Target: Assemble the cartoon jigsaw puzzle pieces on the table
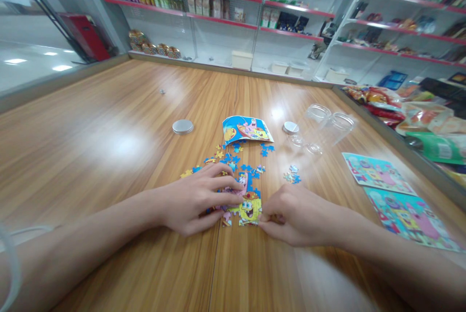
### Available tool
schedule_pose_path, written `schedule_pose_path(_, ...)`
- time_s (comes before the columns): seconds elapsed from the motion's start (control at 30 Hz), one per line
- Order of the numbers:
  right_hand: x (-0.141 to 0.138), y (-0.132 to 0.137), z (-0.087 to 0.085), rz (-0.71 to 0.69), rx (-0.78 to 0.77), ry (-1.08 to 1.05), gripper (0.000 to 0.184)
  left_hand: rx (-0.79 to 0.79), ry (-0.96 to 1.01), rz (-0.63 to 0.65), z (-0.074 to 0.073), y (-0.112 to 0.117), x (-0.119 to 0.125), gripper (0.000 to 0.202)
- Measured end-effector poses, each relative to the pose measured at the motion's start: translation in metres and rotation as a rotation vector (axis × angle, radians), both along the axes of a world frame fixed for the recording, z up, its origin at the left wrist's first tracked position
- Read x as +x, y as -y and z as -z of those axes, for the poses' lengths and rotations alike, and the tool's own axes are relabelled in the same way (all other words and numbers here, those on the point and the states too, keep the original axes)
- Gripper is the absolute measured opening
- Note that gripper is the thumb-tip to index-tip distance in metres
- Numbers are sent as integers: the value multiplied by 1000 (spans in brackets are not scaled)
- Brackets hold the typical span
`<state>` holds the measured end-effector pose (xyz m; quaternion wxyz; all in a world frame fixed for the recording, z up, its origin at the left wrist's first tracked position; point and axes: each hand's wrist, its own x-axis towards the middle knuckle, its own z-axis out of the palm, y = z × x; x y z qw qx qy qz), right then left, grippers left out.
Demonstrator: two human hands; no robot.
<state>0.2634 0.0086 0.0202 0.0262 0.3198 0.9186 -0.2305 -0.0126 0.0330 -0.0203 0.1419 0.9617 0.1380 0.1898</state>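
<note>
A partly joined jigsaw puzzle point(250, 207) with a yellow cartoon face lies flat on the wooden table. Over its left side rests my left hand point(198, 198), fingers spread and fingertips on the pieces, hiding some of them. My right hand point(291, 212) is closed in a pinch at the puzzle's right edge, on the piece there; its fingertips are partly hidden. Loose blue and yellow puzzle pieces point(233, 159) are scattered just beyond the left hand. Behind them stands a slightly curled picture sheet point(247, 129) with the cartoon scene. A small cluster of pieces point(292, 174) lies beyond the right hand.
Two cartoon pictures point(378, 173) lie at the right. Clear plastic jars point(337, 130) stand at the back right near a silver lid point(291, 127). Another silver lid point(182, 126) is at the left. Packaged snacks point(429, 118) line the table's right side; stocked shelves stand behind.
</note>
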Motion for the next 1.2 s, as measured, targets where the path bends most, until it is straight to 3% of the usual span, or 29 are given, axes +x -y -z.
schedule_pose_path(0.73, -2, 1, 6, 101, -11, -110, 21, 3, -20, 1, -7, 3, 3, 45)
schedule_pose_path(0.93, -1, -2, 14, 101, -71, -188, 25, 2, 5, 10, -7, 2, 3, 43)
schedule_pose_path(1.2, 3, -7, 14, 18, -20, -147, 20, 4, -11, -3, -8, 4, 3, 44)
